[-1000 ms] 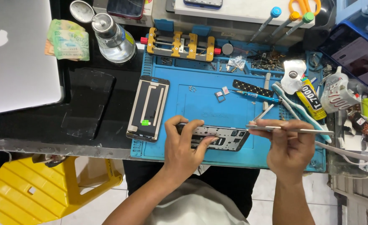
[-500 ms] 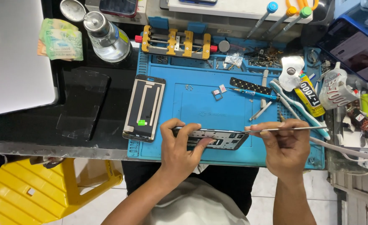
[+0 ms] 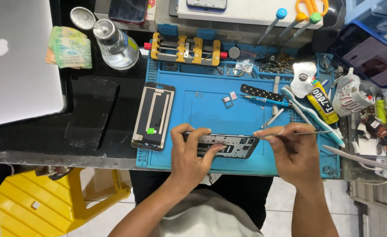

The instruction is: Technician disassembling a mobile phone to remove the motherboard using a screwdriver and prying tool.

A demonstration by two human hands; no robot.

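Note:
An opened phone body (image 3: 233, 145) lies on its side on a blue repair mat (image 3: 211, 96) near the front edge. My left hand (image 3: 192, 156) grips its left end, thumb underneath and fingers over the top. My right hand (image 3: 292, 151) pinches thin metal tweezers (image 3: 290, 134), whose tip touches the phone's right end. A detached screen frame (image 3: 153, 116) lies face up at the mat's left edge.
A blue screwdriver (image 3: 266, 101), a toothbrush (image 3: 309, 116), a yellow glue tube (image 3: 321, 103) and a black strip (image 3: 261, 92) lie behind my right hand. A clamp jig (image 3: 185, 49), a metal dispenser bottle (image 3: 114, 44), a laptop (image 3: 18, 61) and a yellow stool (image 3: 57, 197) surround.
My right hand has shifted slightly left, bringing the tweezers' tip against the phone's right end. My left hand keeps its grip on the phone.

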